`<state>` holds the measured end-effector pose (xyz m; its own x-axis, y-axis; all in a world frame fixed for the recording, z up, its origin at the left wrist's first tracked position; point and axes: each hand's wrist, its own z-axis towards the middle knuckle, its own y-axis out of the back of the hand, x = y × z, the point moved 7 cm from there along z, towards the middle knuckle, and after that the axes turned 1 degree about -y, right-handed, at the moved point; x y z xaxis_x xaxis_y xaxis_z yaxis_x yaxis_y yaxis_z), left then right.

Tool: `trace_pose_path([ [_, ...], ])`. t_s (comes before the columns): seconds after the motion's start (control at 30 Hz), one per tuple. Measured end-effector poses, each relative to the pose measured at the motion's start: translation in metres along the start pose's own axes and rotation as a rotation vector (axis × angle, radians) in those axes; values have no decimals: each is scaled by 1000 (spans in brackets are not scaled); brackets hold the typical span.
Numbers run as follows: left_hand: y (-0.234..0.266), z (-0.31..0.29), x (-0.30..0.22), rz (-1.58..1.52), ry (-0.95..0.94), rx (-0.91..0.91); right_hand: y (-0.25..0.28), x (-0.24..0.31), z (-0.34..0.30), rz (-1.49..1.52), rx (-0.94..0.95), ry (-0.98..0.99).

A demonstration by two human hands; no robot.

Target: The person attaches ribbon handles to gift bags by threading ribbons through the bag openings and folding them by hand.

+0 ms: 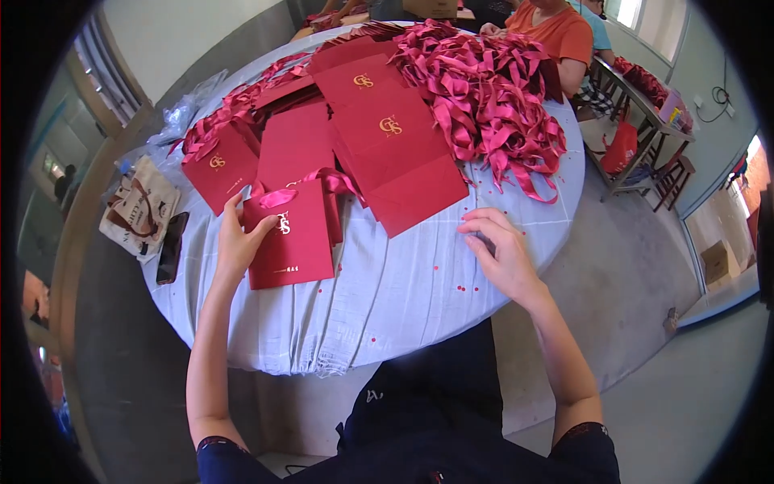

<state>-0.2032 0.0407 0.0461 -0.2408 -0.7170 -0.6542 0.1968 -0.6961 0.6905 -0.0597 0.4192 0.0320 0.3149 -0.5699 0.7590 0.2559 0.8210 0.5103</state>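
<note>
A red paper gift bag with a gold emblem lies at the near left of the table, a pink satin ribbon at its top edge. My left hand grips the bag's left side, thumb on the front face and fingers at the edge. Over the tablecloth to the right, my right hand is bent with a gap between thumb and fingers, and I see nothing in it. Closest to it is a stack of flat red bags. More red bags lie behind the left hand.
A big heap of pink ribbons covers the far right of the round, cloth-covered table. At the left edge are a phone and a printed cloth bag. A person in an orange top sits across the table. Small red dots speckle the cloth.
</note>
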Motion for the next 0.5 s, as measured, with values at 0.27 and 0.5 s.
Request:
trace_pose_path([
  [0.27, 9, -5, -12, -15, -17, -143, 4, 1, -1, 25, -15, 25],
  [0.5, 17, -9, -1, -114, -91, -181, 2, 1, 0, -7, -45, 88],
])
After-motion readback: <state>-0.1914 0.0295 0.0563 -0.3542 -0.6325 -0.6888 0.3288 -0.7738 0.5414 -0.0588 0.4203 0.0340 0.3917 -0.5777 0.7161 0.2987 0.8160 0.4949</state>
